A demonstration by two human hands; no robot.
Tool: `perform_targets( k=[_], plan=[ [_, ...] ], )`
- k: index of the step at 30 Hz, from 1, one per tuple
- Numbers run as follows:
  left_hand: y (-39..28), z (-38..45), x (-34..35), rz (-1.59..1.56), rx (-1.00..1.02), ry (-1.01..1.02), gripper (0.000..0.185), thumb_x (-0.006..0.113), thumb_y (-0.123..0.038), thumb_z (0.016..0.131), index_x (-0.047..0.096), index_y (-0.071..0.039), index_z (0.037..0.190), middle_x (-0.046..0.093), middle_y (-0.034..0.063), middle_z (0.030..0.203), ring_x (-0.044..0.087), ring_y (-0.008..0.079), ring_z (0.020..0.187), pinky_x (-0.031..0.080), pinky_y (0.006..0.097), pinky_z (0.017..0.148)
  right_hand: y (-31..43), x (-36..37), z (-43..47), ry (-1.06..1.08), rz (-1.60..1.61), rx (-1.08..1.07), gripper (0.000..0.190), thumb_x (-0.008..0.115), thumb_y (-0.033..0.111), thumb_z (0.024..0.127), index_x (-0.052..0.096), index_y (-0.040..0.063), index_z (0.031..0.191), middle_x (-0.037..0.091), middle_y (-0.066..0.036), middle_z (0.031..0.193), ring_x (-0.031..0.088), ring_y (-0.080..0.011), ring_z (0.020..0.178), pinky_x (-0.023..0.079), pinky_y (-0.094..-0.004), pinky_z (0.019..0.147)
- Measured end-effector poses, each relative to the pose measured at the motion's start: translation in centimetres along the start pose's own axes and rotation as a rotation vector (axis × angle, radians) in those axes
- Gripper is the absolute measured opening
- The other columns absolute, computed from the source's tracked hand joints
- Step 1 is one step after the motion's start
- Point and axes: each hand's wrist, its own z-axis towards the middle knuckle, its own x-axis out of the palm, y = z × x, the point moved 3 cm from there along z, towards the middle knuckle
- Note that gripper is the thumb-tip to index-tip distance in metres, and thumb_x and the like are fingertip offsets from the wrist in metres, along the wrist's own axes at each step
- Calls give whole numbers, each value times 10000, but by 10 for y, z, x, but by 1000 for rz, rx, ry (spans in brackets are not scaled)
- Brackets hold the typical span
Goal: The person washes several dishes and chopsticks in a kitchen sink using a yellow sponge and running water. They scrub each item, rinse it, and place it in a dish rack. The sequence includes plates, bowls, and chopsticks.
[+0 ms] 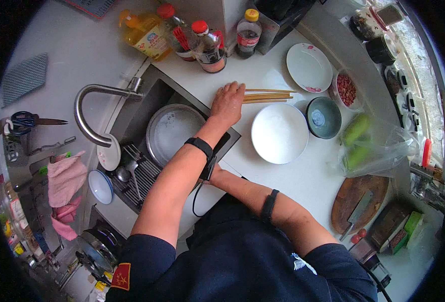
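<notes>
My left hand (228,102) is over the near ends of several wooden chopsticks (267,97), its fingers closed around them, at the counter beside the sink. The chopsticks lie pointing right, above a large white bowl (280,133). My right hand (215,175) is mostly hidden beneath my left forearm, near the sink's corner; its fingers do not show. In the dark sink (162,81) stands a round metal pan (175,128), partly behind my left arm. A small green-grey bowl (323,117) sits against the white bowl's right side, with an oval white plate (309,68) above.
A curved faucet (90,94) arches over the sink's left. Sauce bottles (209,51) and a cola bottle (248,36) stand behind the sink. At right are a tub of peanuts (346,90), bagged green vegetables (358,141), and a cleaver (360,209) on a wooden board (343,196).
</notes>
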Motion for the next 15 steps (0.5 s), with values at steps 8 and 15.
perform_targets(
  k=[8, 15],
  plan=[
    [13, 8, 25, 78, -95, 153, 154, 557, -33, 808, 598, -24, 957, 608, 152, 955, 577, 322, 937, 499, 425, 806, -9, -9, 2, 138, -372, -88, 402, 512, 347, 911, 594, 143, 1248, 588, -102, 1296, 520, -287, 1216, 390, -408, 1047],
    [53, -25, -8, 103, -259, 31, 123, 546, -16, 756, 616, -30, 855, 603, 173, 896, 568, 364, 889, 490, 465, 768, 49, 10, 6, 199, -924, -67, 305, 578, 262, 826, 631, 76, 1062, 640, -177, 1147, 611, -377, 1027, 498, -430, 881]
  ],
)
